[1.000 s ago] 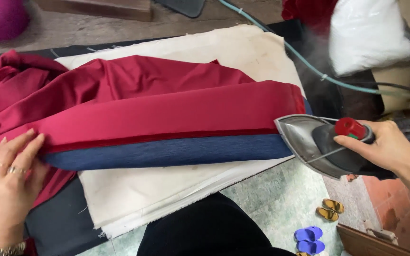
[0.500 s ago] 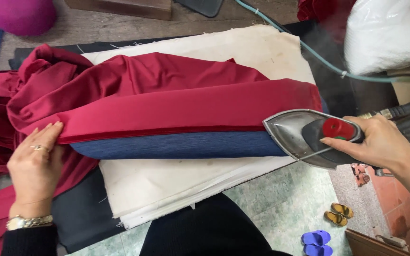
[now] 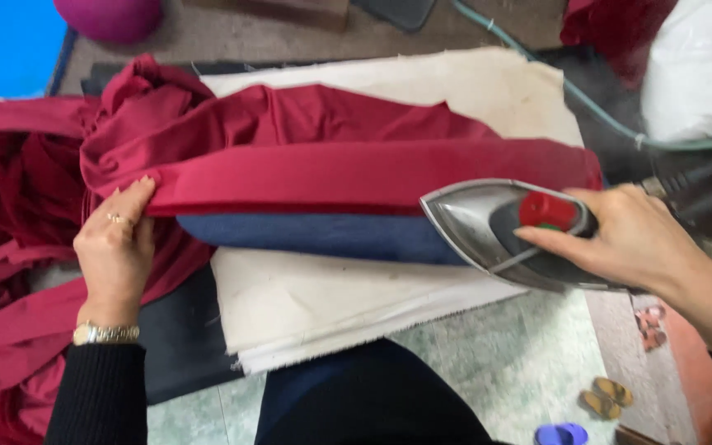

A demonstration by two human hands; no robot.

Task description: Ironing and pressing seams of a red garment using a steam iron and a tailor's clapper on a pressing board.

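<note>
Scorching looks the likeliest trouble if the iron (image 3: pixel 512 235), gripped by the closed right hand (image 3: pixel 628 239) at centre right, lingers on the red fabric (image 3: pixel 356 169) and blue band (image 3: pixel 323 237); the left hand (image 3: pixel 115 243), fingers flat, pins the fold at centre left, and a slip could crease it.

Taking the blue padded sleeve board (image 3: pixel 323 237) as landmark: its stretch between the left hand (image 3: pixel 115 247) and the steam iron (image 3: pixel 504 231) lies uncovered, an open lane. Just behind it the folded red band (image 3: pixel 356 173) runs its whole length, with bunched red fabric (image 3: pixel 150 115) piled at its left end. The iron, gripped by the right hand (image 3: pixel 628 239), blocks the right end. In front of the board the cream cloth (image 3: pixel 323 305) is flat and bare. Behind the right end, a green hose (image 3: pixel 587 103) crosses.
</note>
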